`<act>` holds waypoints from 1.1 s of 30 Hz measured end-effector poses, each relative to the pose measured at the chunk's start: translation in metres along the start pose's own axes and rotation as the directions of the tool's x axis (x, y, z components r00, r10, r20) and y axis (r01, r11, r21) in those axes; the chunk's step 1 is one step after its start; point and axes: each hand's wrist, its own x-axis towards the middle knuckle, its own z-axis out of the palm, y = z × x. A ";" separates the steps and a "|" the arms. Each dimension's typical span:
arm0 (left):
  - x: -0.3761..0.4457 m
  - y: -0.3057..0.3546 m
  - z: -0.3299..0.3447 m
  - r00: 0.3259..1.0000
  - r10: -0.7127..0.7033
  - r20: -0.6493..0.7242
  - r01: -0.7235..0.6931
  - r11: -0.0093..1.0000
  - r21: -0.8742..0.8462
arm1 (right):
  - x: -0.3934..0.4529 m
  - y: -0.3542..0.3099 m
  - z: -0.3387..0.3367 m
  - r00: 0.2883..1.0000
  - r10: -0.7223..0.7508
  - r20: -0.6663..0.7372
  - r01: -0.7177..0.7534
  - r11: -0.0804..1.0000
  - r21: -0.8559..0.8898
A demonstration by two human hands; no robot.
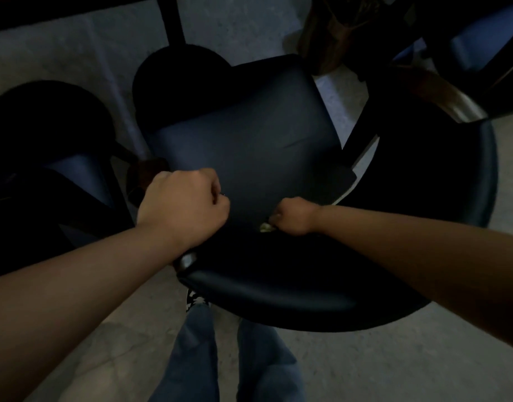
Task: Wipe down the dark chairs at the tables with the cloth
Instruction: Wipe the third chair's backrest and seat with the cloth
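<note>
Dimly lit room — grey concrete floor [365, 369], speckled, paler toward the far side. Landmark: the dark chair [278, 288] directly below the camera, its curved padded back nearest the viewer, a glossy sheen along the top edge.

Seat [249, 134] of that chair: dark blue, smooth, roughly square, one faint crease near its right edge. Surface looks matte; hard to judge more in this light.

Left hand [181, 206] sits at the left end of the chair back, fingers curled tight into a fist; what it grips, if anything, cannot be told — the fingers are hidden underneath. A small metal fitting [187, 261] shows just below the wrist.

Right hand [294, 216] is lower, at the rear of the seat where it meets the back, fingers curled round a pale scrap of cloth [265, 227]; only a small bit of it peeps out on the left of the fist, touching the seat.

Beyond the chair: a black table post [171, 18] on a round base [179, 71]. Left of the chair, a second dark chair [72, 175]. Right and beyond, another seat with a blue pad [478, 47] and a brown wooden frame [330, 39].

Near side of the chair: jeans [191, 358] and a patterned shoe [195, 300] on the floor.
</note>
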 end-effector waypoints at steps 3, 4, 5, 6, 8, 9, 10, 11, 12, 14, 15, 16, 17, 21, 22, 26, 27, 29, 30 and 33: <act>0.000 0.002 -0.001 0.999 -0.010 -0.044 0.008 0.999 -0.035 | 0.008 -0.049 0.014 0.996 -0.074 -0.056 0.083 0.978 0.190; 0.001 0.002 -0.001 0.999 -0.014 -0.053 0.011 0.999 -0.049 | 0.009 -0.062 0.015 0.994 -0.083 -0.072 0.098 0.966 0.240; 0.001 0.002 -0.001 0.998 -0.016 -0.058 0.012 0.998 -0.057 | 0.008 -0.070 0.014 0.992 -0.091 -0.083 0.111 0.953 0.282; 0.001 0.002 0.000 0.998 -0.016 -0.059 0.013 0.998 -0.062 | 0.005 -0.074 0.013 0.991 -0.096 -0.096 0.122 0.940 0.318; 0.000 0.001 0.001 0.998 -0.012 -0.060 0.008 0.998 -0.067 | -0.012 -0.074 0.007 0.986 -0.096 -0.133 0.140 0.917 0.373; 0.000 0.000 0.001 0.998 -0.007 -0.064 0.003 0.998 -0.067 | -0.026 -0.074 0.004 0.980 -0.118 -0.163 0.171 0.914 0.368; 0.000 0.000 0.001 0.998 -0.001 -0.068 -0.004 0.998 -0.063 | -0.045 -0.074 0.003 0.965 -0.156 -0.209 0.220 0.917 0.332; -0.001 0.000 0.001 0.998 0.004 -0.069 -0.008 0.998 -0.058 | -0.065 -0.075 0.002 0.944 -0.203 -0.259 0.276 0.919 0.283; -0.001 0.000 0.001 0.998 0.006 -0.070 -0.010 0.998 -0.056 | -0.084 -0.076 0.004 0.918 -0.250 -0.308 0.330 0.912 0.245; -0.001 0.001 0.001 0.997 0.008 -0.071 -0.012 0.999 -0.051 | -0.116 -0.078 0.009 0.874 -0.315 -0.370 0.404 0.895 0.191; -0.001 0.001 0.001 0.997 0.011 -0.070 -0.015 0.999 -0.047 | -0.124 -0.078 0.012 0.863 -0.328 -0.385 0.413 0.896 0.164; -0.001 0.000 0.001 0.998 0.017 -0.066 -0.020 0.999 -0.041 | -0.127 -0.079 0.013 0.856 -0.330 -0.397 0.412 0.900 0.141; -0.001 0.000 0.001 0.998 0.021 -0.062 -0.023 0.999 -0.036 | -0.126 -0.079 0.013 0.857 -0.325 -0.401 0.403 0.907 0.124; 0.000 0.000 0.001 0.998 0.026 -0.049 -0.027 1.000 -0.016 | -0.091 -0.083 0.004 0.900 -0.261 -0.348 0.318 0.940 0.119; 0.000 0.000 0.001 0.999 0.029 -0.043 -0.029 1.000 -0.009 | -0.076 -0.081 0.003 0.926 -0.220 -0.308 0.272 0.952 0.139; 0.001 -0.001 0.002 0.998 0.032 -0.048 -0.032 0.999 0.009 | -0.012 -0.070 0.006 0.994 -0.004 -0.108 0.024 0.982 0.187; 0.001 -0.001 0.002 0.998 0.030 -0.049 -0.029 1.000 0.010 | -0.003 -0.069 0.008 0.997 0.023 -0.080 -0.007 0.979 0.202; 0.001 -0.001 0.002 0.998 0.034 -0.048 -0.033 0.999 0.009 | 0.005 -0.070 0.010 0.997 0.040 -0.060 -0.025 0.974 0.225; 0.001 -0.002 0.002 0.998 0.034 -0.047 -0.034 0.999 0.008 | 0.002 -0.072 0.010 0.997 0.033 -0.075 -0.015 0.973 0.230; 0.002 -0.002 0.003 0.998 0.042 -0.036 -0.042 0.999 0.008 | -0.029 -0.082 0.005 0.985 -0.021 -0.173 0.071 0.956 0.284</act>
